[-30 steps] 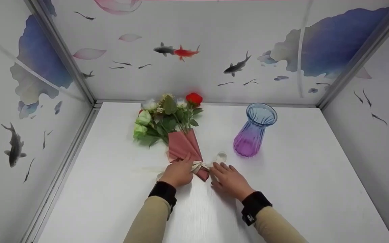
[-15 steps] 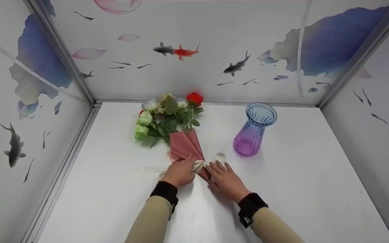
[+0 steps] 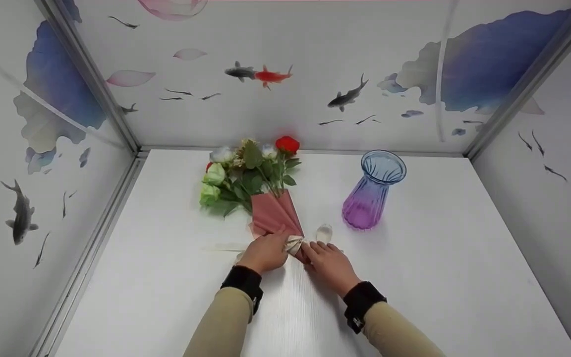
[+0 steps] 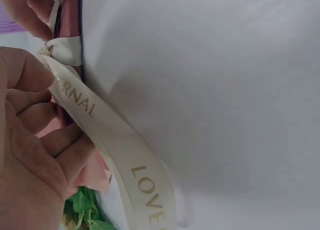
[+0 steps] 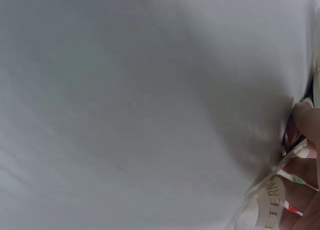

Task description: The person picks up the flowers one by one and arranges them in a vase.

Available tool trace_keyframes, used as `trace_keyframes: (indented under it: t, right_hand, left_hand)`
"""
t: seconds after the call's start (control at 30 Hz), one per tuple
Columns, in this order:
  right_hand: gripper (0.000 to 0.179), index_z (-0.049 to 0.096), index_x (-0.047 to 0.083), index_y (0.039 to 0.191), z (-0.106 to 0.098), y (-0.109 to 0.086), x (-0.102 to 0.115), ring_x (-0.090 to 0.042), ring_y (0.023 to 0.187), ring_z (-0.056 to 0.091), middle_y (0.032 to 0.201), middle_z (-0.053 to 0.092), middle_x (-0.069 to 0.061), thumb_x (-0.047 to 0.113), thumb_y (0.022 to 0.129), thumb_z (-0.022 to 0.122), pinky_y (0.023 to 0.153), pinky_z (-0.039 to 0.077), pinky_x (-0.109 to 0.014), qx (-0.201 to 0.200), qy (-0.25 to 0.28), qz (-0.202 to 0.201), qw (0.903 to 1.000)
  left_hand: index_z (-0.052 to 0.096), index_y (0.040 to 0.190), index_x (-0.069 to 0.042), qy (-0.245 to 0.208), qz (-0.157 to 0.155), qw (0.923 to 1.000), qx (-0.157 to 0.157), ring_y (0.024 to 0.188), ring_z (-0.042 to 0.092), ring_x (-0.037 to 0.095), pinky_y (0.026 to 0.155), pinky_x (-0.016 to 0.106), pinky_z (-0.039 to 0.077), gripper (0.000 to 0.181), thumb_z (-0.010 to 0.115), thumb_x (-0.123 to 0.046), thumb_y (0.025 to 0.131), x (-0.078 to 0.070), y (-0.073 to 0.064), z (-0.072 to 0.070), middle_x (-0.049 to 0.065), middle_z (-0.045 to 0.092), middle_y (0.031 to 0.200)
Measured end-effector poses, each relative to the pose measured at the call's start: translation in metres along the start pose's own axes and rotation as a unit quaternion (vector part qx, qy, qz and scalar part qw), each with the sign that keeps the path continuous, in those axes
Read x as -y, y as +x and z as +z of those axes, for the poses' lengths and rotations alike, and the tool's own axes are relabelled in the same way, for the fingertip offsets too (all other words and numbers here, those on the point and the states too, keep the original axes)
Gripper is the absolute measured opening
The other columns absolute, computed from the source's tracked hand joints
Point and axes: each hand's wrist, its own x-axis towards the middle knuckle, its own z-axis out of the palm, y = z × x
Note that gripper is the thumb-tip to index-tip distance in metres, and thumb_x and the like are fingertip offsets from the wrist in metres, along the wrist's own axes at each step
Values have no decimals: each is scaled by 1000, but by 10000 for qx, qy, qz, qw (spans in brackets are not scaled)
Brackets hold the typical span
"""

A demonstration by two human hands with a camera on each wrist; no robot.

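Observation:
A bouquet of artificial-looking flowers point(image 3: 253, 166) in pink wrapping paper point(image 3: 273, 213) lies on the white table, blooms pointing away. A cream ribbon point(image 3: 293, 244) is tied round the narrow end of the wrap. My left hand point(image 3: 264, 253) pinches the ribbon beside the knot; its loose tail, with gold lettering point(image 4: 146, 186), runs along the table in the left wrist view. From the other side, my right hand point(image 3: 332, 265) grips the ribbon close to the knot, thumb point(image 5: 306, 121) at the paper's end. A ribbon loop point(image 3: 324, 232) stands beyond the right fingers.
A glass vase point(image 3: 372, 193), blue at the top and purple at the base, stands right of the bouquet. Walls printed with fish and petals point(image 3: 285, 74) enclose the white tabletop point(image 3: 439, 258) at the back and both sides.
My right hand has moved left, in to the knot and the end of the wrap. The bouquet and my left hand have shifted slightly right.

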Motion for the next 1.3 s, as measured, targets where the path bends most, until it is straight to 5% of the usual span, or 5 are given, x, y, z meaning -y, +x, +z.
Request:
trace_keyframes:
  t: [0.27, 0.5, 0.83, 1.13, 1.3]
  right_hand:
    - [32, 66, 2, 128, 4, 0, 4, -35, 112, 68, 120, 72, -19, 10, 97, 65, 92, 57, -47, -116, -238, 6, 9996]
    - [32, 68, 2, 127, 6, -1, 5, -35, 112, 68, 121, 71, -19, 5, 96, 63, 95, 56, -44, -124, -437, -115, 9989]
    - [30, 69, 4, 125, 8, -1, 6, -32, 108, 70, 118, 72, -16, 11, 96, 67, 81, 59, -47, -264, -268, -2, 9993]
    - [29, 69, 6, 125, 5, -1, 4, -32, 107, 70, 117, 72, -14, 14, 98, 67, 73, 59, -49, -164, -194, 146, 9996]
    - [30, 68, 6, 126, 6, -1, 4, -33, 107, 70, 117, 72, -15, 15, 98, 67, 73, 59, -51, -123, -117, 189, 9997]
  left_hand:
    - [50, 151, -8, -766, 34, 9967, -250, 138, 52, 34, 111, 50, 43, 49, 53, -12, 103, 8, -4, -4, 11, 48, 156]
    - [66, 124, -7, -577, 99, 9883, -1409, 93, 71, 33, 74, 51, 56, 28, 55, -3, 98, 15, -5, -4, 11, 71, 114]
    - [63, 82, -9, 3, -423, 9374, -3457, 62, 62, 28, 52, 41, 51, 13, 62, -7, 94, 23, -13, -3, 9, 63, 71]
    - [64, 125, -5, 283, -1197, 9824, -1402, 106, 62, 39, 91, 59, 46, 37, 59, -27, 95, 29, -17, 5, 14, 69, 113]
    - [64, 117, -6, 466, -890, 9854, -1377, 98, 63, 38, 88, 59, 45, 28, 66, -22, 94, 28, -18, 11, 13, 70, 105]
